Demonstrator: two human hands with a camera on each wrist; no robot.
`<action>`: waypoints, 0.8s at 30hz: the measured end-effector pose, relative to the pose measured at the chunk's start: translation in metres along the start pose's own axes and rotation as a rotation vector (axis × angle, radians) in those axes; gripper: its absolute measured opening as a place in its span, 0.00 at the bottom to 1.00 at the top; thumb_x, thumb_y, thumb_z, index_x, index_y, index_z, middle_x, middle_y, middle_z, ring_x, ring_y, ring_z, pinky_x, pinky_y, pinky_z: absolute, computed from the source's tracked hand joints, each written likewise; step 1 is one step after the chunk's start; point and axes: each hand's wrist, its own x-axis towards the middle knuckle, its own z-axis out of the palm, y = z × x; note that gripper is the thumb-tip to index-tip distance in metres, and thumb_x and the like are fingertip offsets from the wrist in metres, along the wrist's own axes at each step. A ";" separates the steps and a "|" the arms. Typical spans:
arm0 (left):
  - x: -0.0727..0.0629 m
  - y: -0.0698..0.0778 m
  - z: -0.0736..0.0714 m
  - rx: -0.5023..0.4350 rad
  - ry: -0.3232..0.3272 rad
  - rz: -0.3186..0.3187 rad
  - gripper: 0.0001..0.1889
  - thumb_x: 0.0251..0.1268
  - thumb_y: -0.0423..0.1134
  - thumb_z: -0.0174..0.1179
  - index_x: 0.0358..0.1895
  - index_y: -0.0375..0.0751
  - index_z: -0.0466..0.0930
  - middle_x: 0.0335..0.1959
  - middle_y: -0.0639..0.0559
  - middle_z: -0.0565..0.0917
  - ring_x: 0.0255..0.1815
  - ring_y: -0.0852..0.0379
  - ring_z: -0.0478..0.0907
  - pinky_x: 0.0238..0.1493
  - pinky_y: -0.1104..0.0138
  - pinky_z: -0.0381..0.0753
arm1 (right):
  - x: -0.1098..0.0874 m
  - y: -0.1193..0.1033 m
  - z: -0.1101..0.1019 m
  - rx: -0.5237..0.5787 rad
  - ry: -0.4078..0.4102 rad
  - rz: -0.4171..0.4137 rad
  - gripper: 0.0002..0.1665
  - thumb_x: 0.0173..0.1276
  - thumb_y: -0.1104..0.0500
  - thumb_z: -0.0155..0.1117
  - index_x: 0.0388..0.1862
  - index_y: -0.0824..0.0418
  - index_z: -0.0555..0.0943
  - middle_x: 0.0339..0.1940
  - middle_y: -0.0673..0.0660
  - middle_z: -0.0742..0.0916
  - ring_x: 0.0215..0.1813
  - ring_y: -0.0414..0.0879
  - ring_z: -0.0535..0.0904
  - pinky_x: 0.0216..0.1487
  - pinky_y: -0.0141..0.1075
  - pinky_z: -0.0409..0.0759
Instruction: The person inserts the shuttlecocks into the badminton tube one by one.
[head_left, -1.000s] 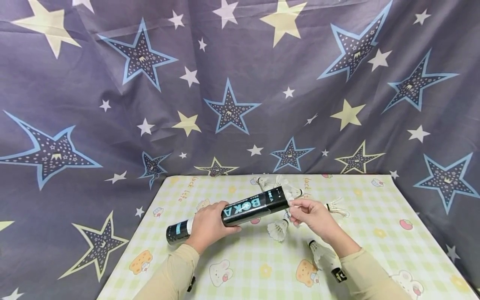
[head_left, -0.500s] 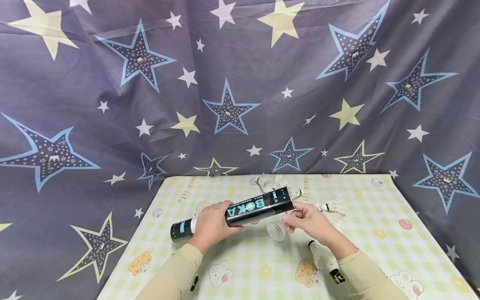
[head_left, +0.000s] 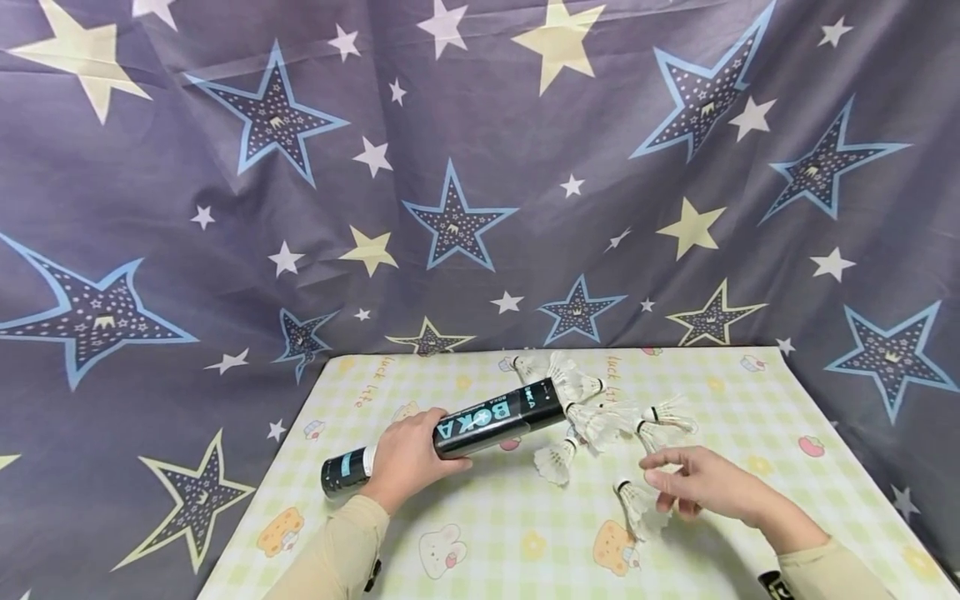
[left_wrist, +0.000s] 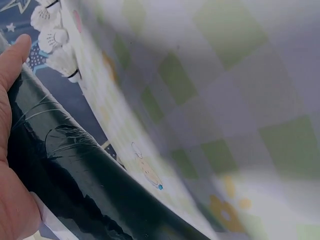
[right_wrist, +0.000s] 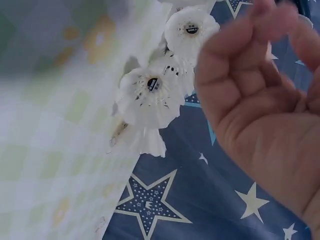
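My left hand [head_left: 412,458] grips a black tube [head_left: 498,421] lettered BOKA, which is tilted with its right end higher. In the left wrist view, fingers and palm lie along the glossy black tube [left_wrist: 75,165]. At the tube's right end is a white feather shuttlecock [head_left: 600,423], cork end toward the tube. To the right, my right hand [head_left: 705,483] holds nothing, its fingers loosely curled. Just left of that hand lies another shuttlecock [head_left: 639,508]. In the right wrist view the bare palm [right_wrist: 265,110] shows beside several shuttlecocks [right_wrist: 152,100].
More shuttlecocks lie on the checked tablecloth [head_left: 825,500]: one below the tube [head_left: 555,461], a cluster behind its end [head_left: 570,379], and a pair at right [head_left: 671,414]. A starry curtain [head_left: 510,108] hangs along the table's back edge.
My right hand has left the tube's end and moved right and toward me. A shuttlecock now shows at that end. The left hand and tube shifted slightly right, then back left.
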 end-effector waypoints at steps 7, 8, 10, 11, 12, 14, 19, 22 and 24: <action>-0.002 0.002 0.002 0.006 -0.007 0.026 0.44 0.36 0.72 0.83 0.59 0.56 0.83 0.44 0.55 0.92 0.41 0.53 0.87 0.44 0.53 0.84 | 0.000 0.003 0.010 0.032 -0.029 0.026 0.39 0.84 0.49 0.60 0.75 0.80 0.68 0.49 0.67 0.91 0.33 0.49 0.89 0.34 0.39 0.86; -0.002 0.003 0.002 0.007 -0.007 0.029 0.44 0.36 0.72 0.83 0.59 0.55 0.83 0.44 0.54 0.92 0.41 0.53 0.87 0.44 0.53 0.84 | 0.001 0.003 0.010 0.022 -0.007 0.024 0.39 0.84 0.49 0.60 0.75 0.81 0.68 0.52 0.69 0.90 0.35 0.51 0.90 0.35 0.38 0.86; -0.003 0.003 0.003 0.010 -0.006 0.030 0.44 0.35 0.73 0.83 0.59 0.56 0.83 0.44 0.54 0.92 0.41 0.53 0.87 0.44 0.53 0.84 | 0.005 0.003 0.012 -0.002 0.036 0.018 0.39 0.84 0.49 0.60 0.75 0.81 0.68 0.53 0.71 0.89 0.38 0.54 0.90 0.36 0.38 0.85; -0.004 0.004 0.002 0.009 -0.005 0.029 0.44 0.35 0.73 0.83 0.59 0.56 0.83 0.44 0.54 0.92 0.41 0.52 0.87 0.44 0.53 0.84 | 0.007 0.003 0.013 -0.017 0.058 0.017 0.38 0.84 0.49 0.60 0.75 0.81 0.69 0.56 0.72 0.88 0.39 0.54 0.90 0.36 0.39 0.85; -0.004 0.004 0.002 0.006 -0.006 0.026 0.44 0.35 0.73 0.83 0.59 0.56 0.83 0.44 0.54 0.92 0.42 0.52 0.87 0.45 0.52 0.84 | 0.009 0.004 0.014 -0.034 0.078 0.020 0.38 0.84 0.49 0.60 0.75 0.80 0.69 0.56 0.71 0.88 0.40 0.53 0.89 0.37 0.38 0.85; -0.006 0.003 0.001 0.001 -0.008 0.022 0.44 0.35 0.72 0.84 0.58 0.55 0.83 0.44 0.53 0.92 0.42 0.51 0.87 0.46 0.52 0.84 | 0.015 0.005 0.017 -0.075 0.127 0.027 0.36 0.84 0.49 0.59 0.74 0.78 0.71 0.54 0.69 0.89 0.41 0.51 0.88 0.37 0.39 0.84; -0.008 0.001 -0.001 0.016 -0.023 0.037 0.44 0.35 0.72 0.84 0.58 0.55 0.83 0.45 0.53 0.92 0.42 0.52 0.87 0.47 0.52 0.84 | 0.026 0.007 0.021 -0.242 0.332 0.009 0.26 0.82 0.50 0.63 0.65 0.69 0.84 0.48 0.59 0.92 0.41 0.42 0.85 0.38 0.35 0.83; -0.009 0.000 -0.001 0.019 -0.032 0.050 0.44 0.36 0.71 0.83 0.58 0.54 0.83 0.45 0.53 0.92 0.42 0.52 0.87 0.48 0.52 0.84 | 0.028 0.006 0.019 -0.300 0.443 -0.012 0.19 0.79 0.52 0.68 0.58 0.65 0.89 0.49 0.58 0.93 0.40 0.38 0.85 0.39 0.31 0.83; -0.008 -0.001 0.000 0.025 -0.037 0.054 0.44 0.36 0.71 0.84 0.58 0.54 0.83 0.45 0.53 0.92 0.42 0.52 0.87 0.47 0.52 0.84 | 0.028 0.003 0.016 -0.294 0.486 -0.023 0.17 0.78 0.54 0.69 0.56 0.64 0.90 0.49 0.59 0.93 0.40 0.38 0.85 0.40 0.31 0.83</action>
